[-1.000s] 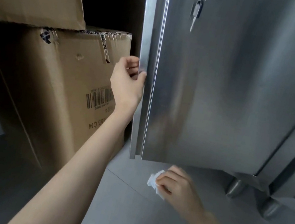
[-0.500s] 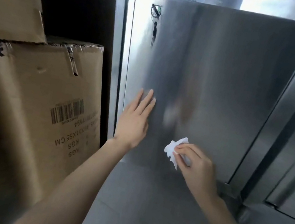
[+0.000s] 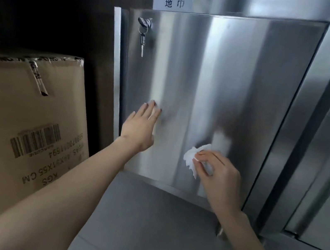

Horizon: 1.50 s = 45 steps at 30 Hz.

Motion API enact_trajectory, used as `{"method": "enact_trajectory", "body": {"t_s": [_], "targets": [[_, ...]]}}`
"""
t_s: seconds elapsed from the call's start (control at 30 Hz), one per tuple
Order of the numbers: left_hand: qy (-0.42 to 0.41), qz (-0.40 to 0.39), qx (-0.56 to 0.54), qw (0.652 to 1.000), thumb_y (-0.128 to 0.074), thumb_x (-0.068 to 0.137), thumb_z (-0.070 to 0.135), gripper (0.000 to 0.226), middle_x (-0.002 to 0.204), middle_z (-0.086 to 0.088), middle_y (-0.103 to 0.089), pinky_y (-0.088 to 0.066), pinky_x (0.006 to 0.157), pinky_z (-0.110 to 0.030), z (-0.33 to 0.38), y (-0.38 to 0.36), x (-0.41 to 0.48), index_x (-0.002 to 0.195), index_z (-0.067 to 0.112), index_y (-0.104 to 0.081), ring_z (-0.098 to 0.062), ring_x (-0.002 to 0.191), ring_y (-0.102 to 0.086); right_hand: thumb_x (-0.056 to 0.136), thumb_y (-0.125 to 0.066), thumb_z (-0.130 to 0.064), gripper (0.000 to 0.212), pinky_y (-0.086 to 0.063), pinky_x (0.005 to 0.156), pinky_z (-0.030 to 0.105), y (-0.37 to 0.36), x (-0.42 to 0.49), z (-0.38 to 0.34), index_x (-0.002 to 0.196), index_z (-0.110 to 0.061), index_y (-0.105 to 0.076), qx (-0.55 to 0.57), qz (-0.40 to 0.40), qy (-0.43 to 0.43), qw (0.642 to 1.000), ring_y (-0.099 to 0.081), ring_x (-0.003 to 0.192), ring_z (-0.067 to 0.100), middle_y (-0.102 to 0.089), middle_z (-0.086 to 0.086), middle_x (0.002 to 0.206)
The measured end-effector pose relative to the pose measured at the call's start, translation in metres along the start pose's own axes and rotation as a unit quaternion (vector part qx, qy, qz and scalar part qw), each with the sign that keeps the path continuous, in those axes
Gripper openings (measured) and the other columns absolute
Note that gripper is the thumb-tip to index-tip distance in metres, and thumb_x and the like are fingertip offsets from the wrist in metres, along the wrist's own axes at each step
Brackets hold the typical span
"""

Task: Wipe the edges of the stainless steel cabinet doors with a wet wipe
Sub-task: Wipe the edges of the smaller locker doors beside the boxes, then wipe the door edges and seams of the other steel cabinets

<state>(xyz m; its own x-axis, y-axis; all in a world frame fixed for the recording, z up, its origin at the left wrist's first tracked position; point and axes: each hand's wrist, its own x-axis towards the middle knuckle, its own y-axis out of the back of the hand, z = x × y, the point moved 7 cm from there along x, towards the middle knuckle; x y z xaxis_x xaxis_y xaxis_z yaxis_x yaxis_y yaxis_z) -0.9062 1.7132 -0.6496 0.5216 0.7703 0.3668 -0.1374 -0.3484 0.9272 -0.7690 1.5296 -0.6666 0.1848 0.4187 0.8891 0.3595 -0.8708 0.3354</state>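
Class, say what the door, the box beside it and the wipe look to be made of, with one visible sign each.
The door: stainless steel, brushed finish; grey sheen, streaky vertical reflections. The box: brown cardboard, matte; taped seam, printed barcode. The wipe: thin white paper or nonwoven cloth, unclear which; crumples softly in the right hand.

Cardboard box (image 3: 20, 111) (barcoded) on grey floor (image 3: 152, 232)

The cabinet door (image 3: 220, 90) behind the right grip (image 3: 219, 175) is brushed stainless steel, smooth and glossy, with streaky reflections. The wet wipe (image 3: 191, 158) pinched in that grip is white, thin, crumpled and cloth-like. Far left of the grip, the cardboard box (image 3: 18, 122) is matt brown with torn tape. Below the grip, the floor (image 3: 152, 232) is smooth, dull grey.
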Motion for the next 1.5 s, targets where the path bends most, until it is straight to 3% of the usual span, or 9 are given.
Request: {"method": "enact_trajectory", "body": {"t_s": [0.27, 0.5, 0.67, 0.73, 0.87, 1.2, 1.27, 1.37, 1.5], "targets": [[0.009, -0.003, -0.054, 0.999, -0.051, 0.087, 0.014, 0.086, 0.162, -0.01, 0.011, -0.019, 0.119, -0.036, 0.02, -0.014, 0.031, 0.155, 0.02, 0.001, -0.021, 0.15, 0.003, 0.073, -0.077, -0.002, 0.012, -0.053, 0.065, 0.033, -0.017, 0.004, 0.019, 0.079, -0.01, -0.072, -0.026, -0.004, -0.024, 0.999, -0.066, 0.075, 0.022, -0.07, 0.0, 0.085], [-0.034, -0.01, -0.029, 0.999, -0.056, 0.086, 0.025, 0.092, 0.161, 0.005, 0.018, -0.013, 0.12, -0.044, 0.005, -0.012, 0.018, 0.153, 0.037, 0.006, -0.02, 0.15, 0.006, 0.071, -0.077, 0.004, 0.013, -0.051, 0.068, 0.033, -0.011, 0.015, 0.024, 0.078, -0.006, -0.072, -0.048, 0.008, -0.035, 0.998, -0.066, 0.074, 0.025, -0.07, 0.004, 0.084], [-0.091, 0.074, -0.036, 0.992, -0.058, 0.079, 0.022, 0.08, 0.16, -0.004, -0.022, -0.02, 0.117, -0.044, 0.014, 0.05, -0.011, 0.152, 0.031, -0.027, -0.023, 0.147, -0.022, 0.073, -0.077, 0.002, 0.012, -0.054, 0.071, 0.04, 0.022, 0.055, 0.004, 0.079, -0.007, -0.073, -0.039, -0.01, -0.091, 0.995, -0.067, 0.077, 0.024, -0.07, 0.002, 0.085], [-0.12, 0.086, -0.05, 0.988, -0.068, 0.067, 0.016, 0.075, 0.145, -0.009, -0.048, -0.035, 0.109, -0.049, 0.025, 0.088, -0.02, 0.14, 0.023, -0.051, -0.028, 0.134, -0.046, 0.073, -0.077, 0.003, 0.011, -0.055, 0.07, 0.043, 0.046, 0.084, -0.011, 0.079, -0.005, -0.073, -0.037, -0.033, -0.101, 0.994, -0.067, 0.077, 0.026, -0.07, 0.004, 0.085], [-0.155, 0.081, -0.067, 0.982, -0.077, 0.058, 0.015, 0.069, 0.126, -0.01, -0.064, -0.047, 0.099, -0.051, 0.042, 0.185, -0.016, 0.125, 0.018, -0.065, -0.029, 0.116, -0.062, 0.071, -0.08, 0.001, 0.011, -0.057, 0.064, 0.038, 0.116, 0.153, -0.047, 0.079, -0.005, -0.073, -0.079, -0.06, -0.106, 0.989, -0.068, 0.071, 0.022, -0.072, 0.003, 0.085], [-0.214, 0.126, -0.148, 0.957, -0.045, 0.079, 0.034, 0.044, 0.097, 0.004, -0.072, -0.047, 0.094, -0.037, 0.099, 0.512, 0.026, 0.106, 0.018, -0.075, -0.025, 0.1, -0.068, 0.069, -0.08, -0.009, 0.016, -0.049, 0.07, 0.022, 0.344, 0.381, -0.148, 0.081, -0.016, -0.072, -0.148, -0.086, -0.108, 0.979, -0.063, 0.075, 0.011, -0.07, -0.008, 0.095], [-0.236, 0.151, -0.161, 0.946, -0.052, 0.079, 0.034, 0.036, 0.096, 0.005, -0.072, -0.046, 0.093, -0.037, 0.117, 0.588, 0.038, 0.104, 0.019, -0.075, -0.023, 0.1, -0.068, 0.073, -0.08, -0.013, 0.012, -0.049, 0.074, 0.018, 0.392, 0.427, -0.173, 0.082, -0.017, -0.073, -0.158, -0.091, -0.109, 0.977, -0.061, 0.08, 0.006, -0.07, -0.009, 0.094], [-0.283, 0.181, -0.184, 0.924, -0.081, 0.064, 0.024, 0.037, 0.094, 0.005, -0.072, -0.05, 0.09, -0.035, 0.144, 0.69, 0.049, 0.1, 0.019, -0.075, -0.024, 0.1, -0.068, 0.075, -0.079, -0.012, 0.011, -0.055, 0.067, 0.033, 0.455, 0.484, -0.214, 0.081, -0.016, -0.072, -0.187, -0.11, -0.099, 0.971, -0.064, 0.076, 0.013, -0.07, -0.007, 0.09], [-0.352, 0.232, -0.193, 0.886, -0.075, 0.071, 0.024, 0.029, 0.092, 0.004, -0.071, -0.048, 0.089, -0.034, 0.168, 0.801, 0.054, 0.1, 0.018, -0.075, -0.024, 0.102, -0.067, 0.065, -0.083, -0.004, 0.018, -0.051, 0.063, 0.028, 0.527, 0.543, -0.28, 0.073, -0.012, -0.069, -0.248, -0.125, -0.022, 0.96, -0.063, 0.071, 0.017, -0.068, -0.004, 0.083]]}}
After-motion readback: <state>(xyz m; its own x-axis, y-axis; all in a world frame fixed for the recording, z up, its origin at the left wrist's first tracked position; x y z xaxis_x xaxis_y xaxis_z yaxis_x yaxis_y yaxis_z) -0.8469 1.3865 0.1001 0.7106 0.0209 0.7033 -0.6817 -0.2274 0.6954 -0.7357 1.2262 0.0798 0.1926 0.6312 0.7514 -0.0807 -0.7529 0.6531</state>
